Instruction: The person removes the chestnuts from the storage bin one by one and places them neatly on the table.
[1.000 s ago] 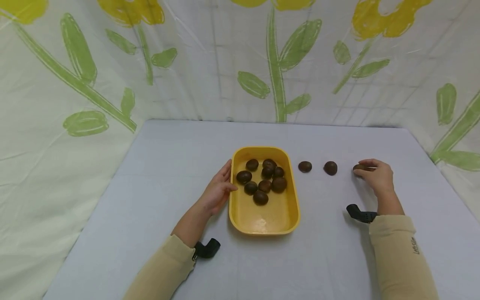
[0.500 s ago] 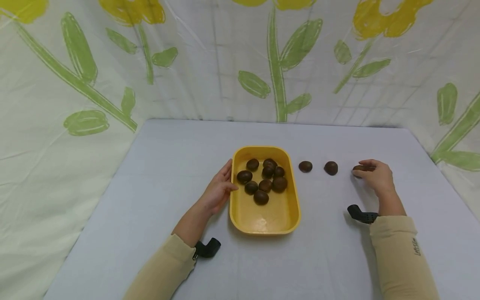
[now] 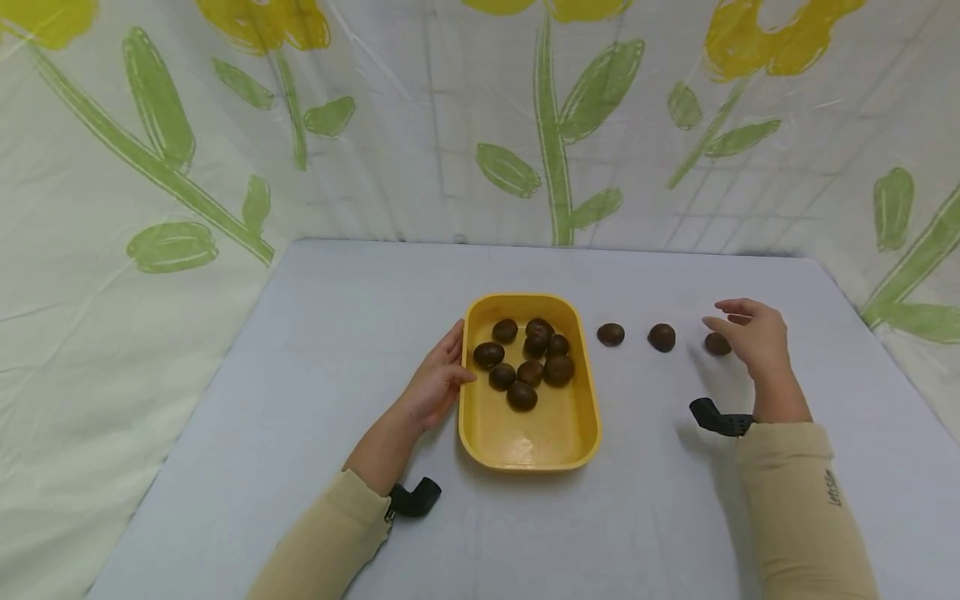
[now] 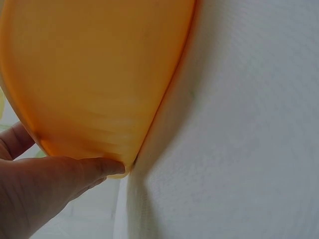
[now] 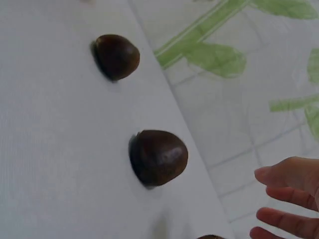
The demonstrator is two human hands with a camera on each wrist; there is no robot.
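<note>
A yellow plastic tray (image 3: 528, 442) holds several dark brown chestnuts (image 3: 522, 397) at the middle of the table. My left hand (image 3: 431, 387) grips its left side, thumb over the rim and fingers along the outer wall. In the left wrist view, fingers lie against the tray's wall (image 4: 99, 74). To the right of the tray, three chestnuts stand apart in a row: one near the tray (image 3: 611, 334), a middle chestnut (image 3: 662, 337) and an outer chestnut (image 3: 717, 343). My right hand (image 3: 756, 337) hovers just above the outer one, thumb and fingers parted and holding nothing.
A white cloth covers the table (image 3: 337, 333). Behind it hangs a pale curtain (image 3: 390, 150) printed with yellow flowers and green leaves. A dark wrist camera (image 3: 416, 497) sits by the left sleeve and another camera (image 3: 720, 417) by the right.
My right hand has let go of the outer chestnut and risen slightly above it, leaving the chestnut on the table. The left hand and tray have stayed put.
</note>
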